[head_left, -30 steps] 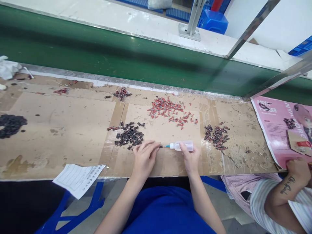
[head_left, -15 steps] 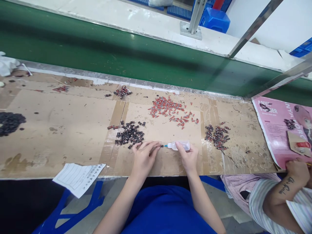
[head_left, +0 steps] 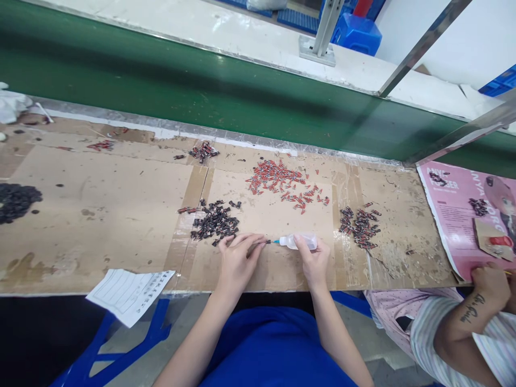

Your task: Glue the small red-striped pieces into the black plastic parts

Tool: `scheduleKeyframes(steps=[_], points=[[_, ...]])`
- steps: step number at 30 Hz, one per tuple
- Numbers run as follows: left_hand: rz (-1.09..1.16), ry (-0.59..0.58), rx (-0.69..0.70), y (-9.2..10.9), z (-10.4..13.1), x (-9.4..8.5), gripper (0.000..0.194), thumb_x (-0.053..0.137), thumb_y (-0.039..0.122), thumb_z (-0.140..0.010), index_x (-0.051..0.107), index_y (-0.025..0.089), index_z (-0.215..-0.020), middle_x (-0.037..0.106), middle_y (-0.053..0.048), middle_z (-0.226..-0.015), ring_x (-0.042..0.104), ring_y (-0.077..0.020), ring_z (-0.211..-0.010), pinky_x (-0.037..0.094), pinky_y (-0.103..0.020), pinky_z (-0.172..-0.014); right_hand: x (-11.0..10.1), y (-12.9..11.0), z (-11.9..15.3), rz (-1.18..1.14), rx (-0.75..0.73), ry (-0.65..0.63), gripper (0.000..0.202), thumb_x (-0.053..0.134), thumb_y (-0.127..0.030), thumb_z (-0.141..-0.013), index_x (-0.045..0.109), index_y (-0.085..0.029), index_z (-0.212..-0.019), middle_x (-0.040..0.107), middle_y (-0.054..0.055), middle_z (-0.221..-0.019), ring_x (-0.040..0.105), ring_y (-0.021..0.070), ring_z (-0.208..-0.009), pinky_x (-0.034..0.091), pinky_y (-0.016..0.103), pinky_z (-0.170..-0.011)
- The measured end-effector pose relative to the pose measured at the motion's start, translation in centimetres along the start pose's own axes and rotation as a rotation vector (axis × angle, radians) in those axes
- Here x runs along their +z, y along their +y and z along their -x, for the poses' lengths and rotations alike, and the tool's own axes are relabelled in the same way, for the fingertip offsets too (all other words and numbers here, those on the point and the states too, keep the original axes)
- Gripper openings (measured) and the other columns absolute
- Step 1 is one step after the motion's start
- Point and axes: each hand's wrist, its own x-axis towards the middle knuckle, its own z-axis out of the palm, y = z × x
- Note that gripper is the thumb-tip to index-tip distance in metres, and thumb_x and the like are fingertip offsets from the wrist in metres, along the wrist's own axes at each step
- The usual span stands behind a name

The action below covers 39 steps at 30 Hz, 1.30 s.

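Pinched in the fingertips of my left hand [head_left: 238, 257] is a small black part [head_left: 267, 242], its far end pointing right. My right hand [head_left: 315, 262] is closed around a clear squeeze bottle [head_left: 299, 241] lying nearly level. The bottle's blue needle tip [head_left: 276, 241] points left, close to the black part; whether they touch I cannot tell. Just behind my left hand lies a pile of small black parts [head_left: 215, 221]. Farther back is a pile of small red parts [head_left: 272, 176]. To the right of the bottle sits a pile of black-and-red pieces [head_left: 363, 226].
Cardboard [head_left: 121, 215] covers the bench. Black discs [head_left: 18, 203] are heaped at the far left, and a paper sheet [head_left: 131, 295] overhangs the front edge. A green panel [head_left: 201, 97] runs along the back. At right, a co-worker's hand [head_left: 491, 282] is beside a pink sheet [head_left: 451, 215].
My right hand has drawn the bottle slightly to the right, so its needle tip is a little farther from the black part. My left hand stays in place.
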Motion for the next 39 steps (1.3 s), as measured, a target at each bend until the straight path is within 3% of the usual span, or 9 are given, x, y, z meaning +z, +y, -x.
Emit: scheduleKeyframes(steps=[16, 19, 21, 23, 25, 27, 30, 33, 39], points=[[-0.022, 0.011, -0.005, 0.2, 0.2, 0.2, 0.014, 0.058, 0.024, -0.088, 0.07, 0.028, -0.089, 0.078, -0.001, -0.09, 0.068, -0.0209, -0.091, 0.03, -0.043, -0.096, -0.4, 0.3, 0.1, 0.048, -0.016, -0.004, 0.033, 0.067, -0.047, -0.073, 0.062, -0.018, -0.06, 0.063, 0.002, -0.057, 0.054, 0.0154, -0.054, 0.047, 0.028, -0.054], [-0.041, 0.002, 0.023, 0.3, 0.2, 0.1, 0.016, 0.056, 0.021, -0.088, 0.07, 0.027, -0.091, 0.077, -0.002, -0.092, 0.067, -0.0215, -0.092, 0.032, -0.042, -0.092, -1.6, 0.2, 0.1, 0.183, -0.032, 0.003, 0.036, 0.069, -0.051, -0.072, 0.069, -0.016, -0.083, 0.07, 0.006, -0.075, 0.061, 0.0198, -0.065, 0.05, 0.032, -0.061], [-0.079, -0.01, 0.037, 0.5, 0.1, 0.1, 0.018, 0.055, 0.019, -0.088, 0.071, 0.027, -0.094, 0.076, -0.004, -0.094, 0.064, -0.0228, -0.095, 0.034, -0.041, -0.089, -2.6, -0.2, -0.1, 0.369, -0.086, 0.063, 0.051, 0.072, -0.053, -0.068, 0.068, -0.017, -0.104, 0.071, 0.011, -0.094, 0.064, 0.0251, -0.081, 0.052, 0.039, -0.074], [-0.123, -0.024, 0.042, 0.6, 0.1, 0.0, 0.02, 0.054, 0.019, -0.088, 0.071, 0.026, -0.096, 0.074, -0.006, -0.096, 0.061, -0.0246, -0.098, 0.036, -0.041, -0.087, -3.5, -0.8, -0.8, 0.535, -0.171, 0.145, 0.058, 0.071, -0.056, -0.069, 0.066, -0.017, -0.112, 0.067, 0.015, -0.109, 0.061, 0.0301, -0.1, 0.048, 0.046, -0.088], [-0.157, -0.03, 0.047, 0.8, 0.1, 0.0, 0.02, 0.054, 0.019, -0.089, 0.072, 0.026, -0.095, 0.072, -0.007, -0.097, 0.059, -0.0261, -0.099, 0.037, -0.041, -0.084, -3.9, -1.5, -2.1, 0.607, -0.231, 0.176, 0.052, 0.067, -0.058, -0.074, 0.069, -0.018, -0.107, 0.067, 0.016, -0.109, 0.058, 0.0313, -0.105, 0.044, 0.048, -0.094], [-0.176, -0.031, 0.05, 0.9, 0.2, 0.1, 0.02, 0.054, 0.018, -0.089, 0.072, 0.026, -0.091, 0.071, -0.008, -0.099, 0.057, -0.0272, -0.1, 0.039, -0.041, -0.083, -3.6, -1.9, -3.9, 0.61, -0.218, 0.117, 0.044, 0.065, -0.058, -0.076, 0.072, -0.019, -0.097, 0.071, 0.013, -0.096, 0.062, 0.0293, -0.095, 0.046, 0.046, -0.09], [-0.172, -0.059, 0.047, 0.9, 0.1, 0.1, 0.017, 0.055, 0.018, -0.088, 0.071, 0.026, -0.088, 0.069, -0.008, -0.101, 0.055, -0.028, -0.101, 0.041, -0.041, -0.081, -2.0, -1.9, -6.7, 0.638, -0.143, -0.013, 0.034, 0.073, -0.053, -0.071, 0.071, -0.021, -0.081, 0.073, 0.009, -0.08, 0.066, 0.0265, -0.078, 0.048, 0.042, -0.079], [-0.116, -0.085, 0.013, 0.7, -0.2, 0.3, 0.016, 0.055, 0.015, -0.087, 0.068, 0.024, -0.086, 0.07, -0.008, -0.101, 0.055, -0.0276, -0.101, 0.043, -0.04, -0.08, -0.5, -1.8, -8.6, 0.735, -0.089, -0.065, 0.023, 0.081, -0.039, -0.065, 0.067, -0.022, -0.068, 0.071, 0.005, -0.071, 0.066, 0.0244, -0.07, 0.047, 0.038, -0.072], [0.305, -0.048, -0.019, 0.5, -0.5, 0.4, 0.015, 0.053, 0.021, -0.087, 0.068, 0.021, -0.086, 0.074, -0.006, -0.088, 0.065, -0.0212, -0.088, 0.052, -0.037, -0.083, -0.5, -2.5, -9.0, 0.815, -0.118, -0.143, 0.016, 0.072, -0.01, -0.069, 0.064, -0.021, -0.061, 0.068, 0.003, -0.065, 0.065, 0.0215, -0.065, 0.048, 0.036, -0.07]])
